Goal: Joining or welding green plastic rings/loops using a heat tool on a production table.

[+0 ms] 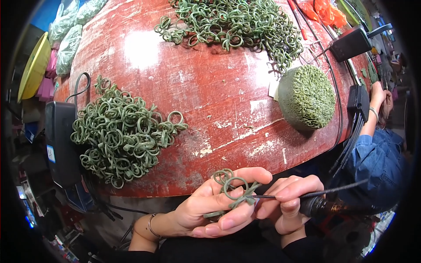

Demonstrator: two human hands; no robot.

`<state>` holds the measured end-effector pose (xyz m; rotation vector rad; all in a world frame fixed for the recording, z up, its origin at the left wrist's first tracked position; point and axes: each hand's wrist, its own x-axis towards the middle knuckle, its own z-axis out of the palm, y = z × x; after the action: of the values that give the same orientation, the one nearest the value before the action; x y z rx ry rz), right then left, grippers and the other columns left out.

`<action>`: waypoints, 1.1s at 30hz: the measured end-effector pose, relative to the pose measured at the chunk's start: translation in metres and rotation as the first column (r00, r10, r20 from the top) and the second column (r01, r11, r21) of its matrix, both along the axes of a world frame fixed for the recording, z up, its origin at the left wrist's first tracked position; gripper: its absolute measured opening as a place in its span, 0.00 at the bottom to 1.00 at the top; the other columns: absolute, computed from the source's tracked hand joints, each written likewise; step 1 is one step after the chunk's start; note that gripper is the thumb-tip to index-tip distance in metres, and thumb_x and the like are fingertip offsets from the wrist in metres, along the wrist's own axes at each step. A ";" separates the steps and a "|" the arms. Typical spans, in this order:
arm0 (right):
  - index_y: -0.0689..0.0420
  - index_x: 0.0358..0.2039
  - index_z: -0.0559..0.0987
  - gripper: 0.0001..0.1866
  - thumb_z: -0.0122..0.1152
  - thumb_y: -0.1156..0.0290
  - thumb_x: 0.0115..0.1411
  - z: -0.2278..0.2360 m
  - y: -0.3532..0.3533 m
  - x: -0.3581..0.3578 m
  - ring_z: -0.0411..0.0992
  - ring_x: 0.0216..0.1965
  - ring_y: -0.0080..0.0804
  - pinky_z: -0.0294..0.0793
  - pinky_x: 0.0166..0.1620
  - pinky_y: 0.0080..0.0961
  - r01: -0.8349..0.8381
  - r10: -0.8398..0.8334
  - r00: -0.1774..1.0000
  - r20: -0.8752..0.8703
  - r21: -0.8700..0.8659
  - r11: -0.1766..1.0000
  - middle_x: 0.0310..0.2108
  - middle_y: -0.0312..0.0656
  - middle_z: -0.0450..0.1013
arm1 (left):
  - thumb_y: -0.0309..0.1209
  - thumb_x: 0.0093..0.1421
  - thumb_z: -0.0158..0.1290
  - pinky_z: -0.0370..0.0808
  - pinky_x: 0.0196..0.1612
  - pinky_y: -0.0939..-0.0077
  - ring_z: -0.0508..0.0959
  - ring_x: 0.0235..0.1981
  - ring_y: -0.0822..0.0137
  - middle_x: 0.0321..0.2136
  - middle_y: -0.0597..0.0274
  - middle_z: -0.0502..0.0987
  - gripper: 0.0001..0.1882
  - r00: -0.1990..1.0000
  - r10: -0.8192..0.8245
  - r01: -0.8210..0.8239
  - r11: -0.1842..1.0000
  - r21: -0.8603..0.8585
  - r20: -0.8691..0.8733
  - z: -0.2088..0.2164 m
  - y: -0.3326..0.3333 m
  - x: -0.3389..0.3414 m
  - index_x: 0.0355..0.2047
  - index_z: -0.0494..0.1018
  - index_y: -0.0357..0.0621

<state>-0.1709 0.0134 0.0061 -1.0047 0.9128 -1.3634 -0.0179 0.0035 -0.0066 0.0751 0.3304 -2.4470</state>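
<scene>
Several green rings, waxy in look, rest in my left hand [219,206], its fingers curled around them. One green ring [237,187] stands up between the thumb and the index finger. My right hand [289,199] pinches a thin dark rod [337,188], whose narrow tip touches or nearly touches a ring at the left fingertips. A dark cylindrical thing [313,206] lies against the right hand; whether I grip it is hidden. Beyond my left hand, a heap of green rings [123,131] lies on the red worn table [210,149].
A larger green ring pile [237,26] covers the table's far side. A round block [307,97] with a rough green top stands at right. Black boxes with cables sit at left [61,136] and right [351,43]. A co-worker's denim sleeve [372,158] is at far right.
</scene>
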 end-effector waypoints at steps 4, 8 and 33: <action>0.59 0.33 0.69 0.07 0.51 0.69 0.56 -0.008 0.007 -0.001 0.70 0.20 0.27 0.71 0.25 0.19 0.056 -0.059 0.998 -0.028 -0.082 0.995 0.20 0.45 0.72 | 0.31 0.62 0.35 0.53 0.04 0.94 0.60 0.07 0.81 0.15 0.63 0.64 0.21 0.998 0.026 -0.024 0.999 0.029 -0.050 -0.001 0.002 -0.002 0.55 0.50 0.39; 0.57 0.33 0.65 0.10 0.50 0.65 0.57 -0.007 0.008 -0.005 0.68 0.17 0.25 0.68 0.20 0.15 0.061 -0.063 0.997 -0.044 -0.046 0.997 0.19 0.45 0.72 | 0.32 0.63 0.35 0.53 0.04 0.94 0.59 0.07 0.81 0.16 0.63 0.65 0.22 1.000 -0.006 0.006 1.000 -0.029 0.019 -0.004 0.001 -0.001 0.55 0.49 0.39; 0.56 0.29 0.59 0.11 0.42 0.62 0.60 0.004 0.002 0.010 0.62 0.08 0.23 0.63 0.14 0.11 0.048 -0.066 0.991 -0.119 -0.147 0.988 0.09 0.35 0.63 | 0.31 0.61 0.38 0.57 0.07 0.92 0.61 0.06 0.80 0.13 0.59 0.67 0.23 0.999 -0.030 0.029 0.999 0.014 0.034 0.014 -0.003 0.005 0.52 0.51 0.28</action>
<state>-0.1611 0.0150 0.0103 -1.1918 0.9517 -1.4442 -0.0129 0.0009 0.0078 0.1289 0.3330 -2.4698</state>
